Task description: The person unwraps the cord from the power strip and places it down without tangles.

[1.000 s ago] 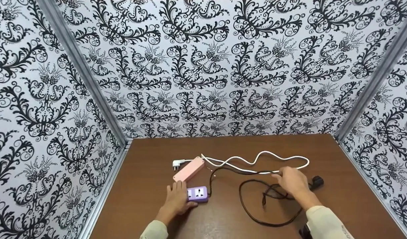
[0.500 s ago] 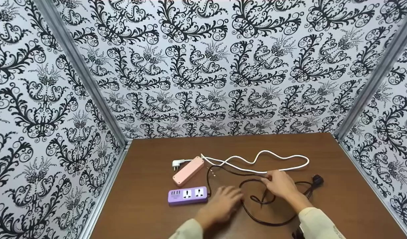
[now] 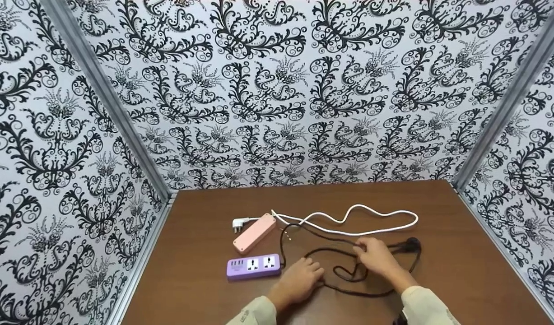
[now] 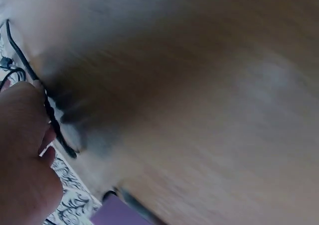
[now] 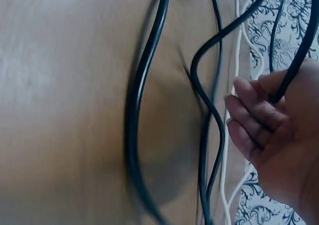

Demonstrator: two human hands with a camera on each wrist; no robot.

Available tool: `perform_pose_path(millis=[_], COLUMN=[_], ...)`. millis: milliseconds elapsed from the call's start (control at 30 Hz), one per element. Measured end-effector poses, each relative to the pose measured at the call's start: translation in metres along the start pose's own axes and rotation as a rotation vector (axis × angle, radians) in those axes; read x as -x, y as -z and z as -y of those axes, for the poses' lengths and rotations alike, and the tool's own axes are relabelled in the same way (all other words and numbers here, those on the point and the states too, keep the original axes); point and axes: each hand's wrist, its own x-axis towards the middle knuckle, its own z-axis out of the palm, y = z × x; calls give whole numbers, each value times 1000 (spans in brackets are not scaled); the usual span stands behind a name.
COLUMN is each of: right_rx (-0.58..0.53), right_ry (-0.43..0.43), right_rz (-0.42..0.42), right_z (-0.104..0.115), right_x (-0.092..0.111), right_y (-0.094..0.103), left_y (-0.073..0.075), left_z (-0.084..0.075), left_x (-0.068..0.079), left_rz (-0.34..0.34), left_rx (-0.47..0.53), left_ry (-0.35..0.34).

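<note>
A purple power strip (image 3: 253,273) with white sockets lies at the table's middle left, its black cord (image 3: 365,294) looping out to the right. My left hand (image 3: 298,280) holds the cord's loop just right of the strip; in the left wrist view the cord runs along that hand, its fingertips largely hidden. With thumb and fingers, my right hand (image 3: 377,258) pinches another stretch of cord farther right. The right wrist view shows black cord (image 5: 133,105) hanging in curves beside that hand. A black plug (image 3: 413,245) rests beyond the right hand.
Behind the purple strip lies a pink power strip (image 3: 255,234), face down, with a white plug (image 3: 238,224) at its left. Its white cord (image 3: 385,230) winds to the right across the back of the brown table (image 3: 204,298). Patterned walls (image 3: 277,90) enclose the table.
My left hand has left the purple strip, moved right and taken the black cord, drawing its loop left. The right hand has shifted slightly left and nearer with its stretch; the plug has slid left.
</note>
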Motion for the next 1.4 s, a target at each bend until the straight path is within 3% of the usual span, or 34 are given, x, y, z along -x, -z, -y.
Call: perform_pose_path(millis=[200,300,467,600,733,833,1000,1167,1400], right_rx=[111,132,118,44,-1,3,26,92,254], right_ry=[-36,-77,-155,-152,-121,-109,-127,-101,-108], right_rz=[-187,-240,-201,-111,-37,-3,29,-5,-46], right_z=[-9,-14,-19,-20,-21,-23,-32,-45,-78], right_x=[-8,-9,-6,-3,0,2,4,7,17], right_y=[26,37,41,34,24,18,14,20,39], left_y=[6,7,10,11,4,-6,-19,-23,-15], left_z=[8,11,12,9,6,6,7,5,7], left_x=[20,25,22,9,-8,-22,-34,-32,-10], left_rz=[61,89,117,77,35,47,54,32,-114], left_rx=[96,162,258,286,228,144,19,-52,-75], left_ry=[170,234,310,368,376,369,414,444,570])
